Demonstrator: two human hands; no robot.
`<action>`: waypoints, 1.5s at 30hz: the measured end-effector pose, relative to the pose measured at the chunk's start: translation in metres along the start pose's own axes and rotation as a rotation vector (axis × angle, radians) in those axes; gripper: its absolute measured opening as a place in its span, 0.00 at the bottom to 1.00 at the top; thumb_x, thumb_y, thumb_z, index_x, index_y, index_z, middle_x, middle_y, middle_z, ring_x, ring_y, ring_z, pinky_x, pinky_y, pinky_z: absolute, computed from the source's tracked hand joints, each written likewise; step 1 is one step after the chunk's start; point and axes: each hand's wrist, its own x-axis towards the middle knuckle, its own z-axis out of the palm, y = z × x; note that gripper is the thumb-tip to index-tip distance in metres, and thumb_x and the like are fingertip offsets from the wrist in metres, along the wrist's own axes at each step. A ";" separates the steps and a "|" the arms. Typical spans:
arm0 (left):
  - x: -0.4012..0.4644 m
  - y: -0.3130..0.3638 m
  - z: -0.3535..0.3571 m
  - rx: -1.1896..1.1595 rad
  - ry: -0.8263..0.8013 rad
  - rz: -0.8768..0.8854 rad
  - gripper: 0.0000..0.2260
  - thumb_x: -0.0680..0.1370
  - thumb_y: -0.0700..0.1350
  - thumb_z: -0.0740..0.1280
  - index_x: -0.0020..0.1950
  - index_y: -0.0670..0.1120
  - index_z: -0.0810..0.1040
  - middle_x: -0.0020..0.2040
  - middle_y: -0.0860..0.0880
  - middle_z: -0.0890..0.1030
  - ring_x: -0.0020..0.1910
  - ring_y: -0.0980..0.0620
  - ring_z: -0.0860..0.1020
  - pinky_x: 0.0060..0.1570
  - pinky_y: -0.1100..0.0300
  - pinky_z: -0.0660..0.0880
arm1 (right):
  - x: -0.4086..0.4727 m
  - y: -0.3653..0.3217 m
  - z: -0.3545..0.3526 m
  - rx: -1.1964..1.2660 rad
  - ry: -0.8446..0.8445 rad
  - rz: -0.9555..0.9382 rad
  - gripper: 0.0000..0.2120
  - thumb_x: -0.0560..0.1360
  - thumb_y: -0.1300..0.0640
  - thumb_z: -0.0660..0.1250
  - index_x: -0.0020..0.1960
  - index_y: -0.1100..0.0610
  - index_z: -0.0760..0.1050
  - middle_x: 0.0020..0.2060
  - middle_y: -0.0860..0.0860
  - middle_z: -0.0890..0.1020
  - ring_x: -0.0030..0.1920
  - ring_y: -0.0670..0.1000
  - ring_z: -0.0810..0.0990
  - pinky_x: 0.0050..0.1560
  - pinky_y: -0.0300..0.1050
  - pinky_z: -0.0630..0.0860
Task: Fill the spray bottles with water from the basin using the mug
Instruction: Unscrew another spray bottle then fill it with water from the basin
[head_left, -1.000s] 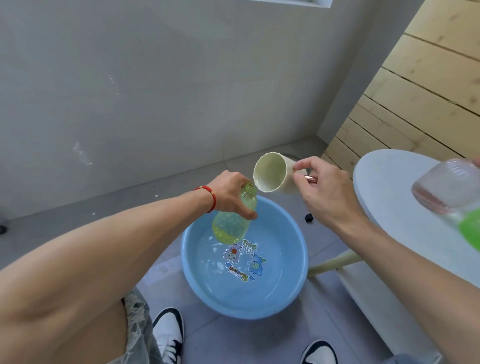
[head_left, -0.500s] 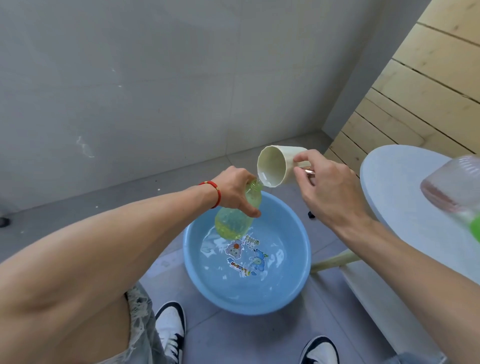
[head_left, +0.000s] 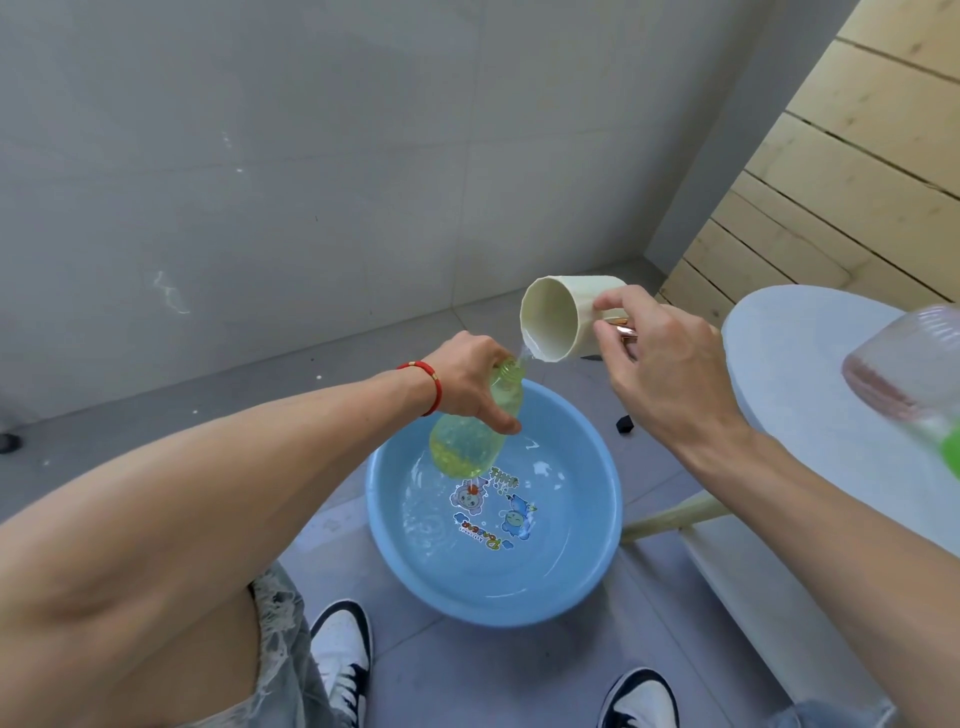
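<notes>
Nearest the camera, two black-and-white shoes (head_left: 340, 660) stand on the grey floor at the rim of the blue basin (head_left: 597, 525), which holds water over cartoon stickers. Above the basin, the left hand (head_left: 470, 379), a red cord at its wrist, has its grip curled round the neck of a tilted yellow-green spray bottle (head_left: 467, 441). Just beyond, the right hand (head_left: 660, 364) pinches the handle of the cream mug (head_left: 558, 325), tipped so water runs from its lip into the bottle's mouth. At the right, a blurred pink bottle (head_left: 906, 364) stands on the round white desk (head_left: 789, 353).
</notes>
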 end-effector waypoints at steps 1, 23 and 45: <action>0.000 0.000 0.000 -0.001 0.003 0.002 0.24 0.61 0.61 0.83 0.42 0.45 0.80 0.36 0.46 0.82 0.38 0.46 0.80 0.37 0.52 0.77 | 0.000 0.000 0.000 -0.004 0.005 -0.003 0.09 0.80 0.53 0.65 0.59 0.52 0.77 0.40 0.56 0.84 0.40 0.60 0.83 0.41 0.56 0.79; 0.001 -0.001 -0.002 -0.009 -0.014 0.009 0.22 0.61 0.61 0.83 0.36 0.49 0.75 0.32 0.52 0.77 0.34 0.50 0.76 0.32 0.57 0.70 | -0.003 -0.002 0.003 0.122 -0.011 0.245 0.09 0.80 0.53 0.64 0.58 0.51 0.78 0.41 0.53 0.85 0.44 0.58 0.84 0.47 0.55 0.79; -0.001 -0.020 -0.001 0.013 -0.031 -0.012 0.23 0.60 0.62 0.83 0.35 0.47 0.76 0.33 0.50 0.80 0.36 0.49 0.78 0.36 0.53 0.77 | -0.093 0.033 0.132 -0.443 -0.449 -0.036 0.15 0.64 0.69 0.69 0.47 0.58 0.72 0.31 0.55 0.79 0.35 0.60 0.79 0.32 0.49 0.67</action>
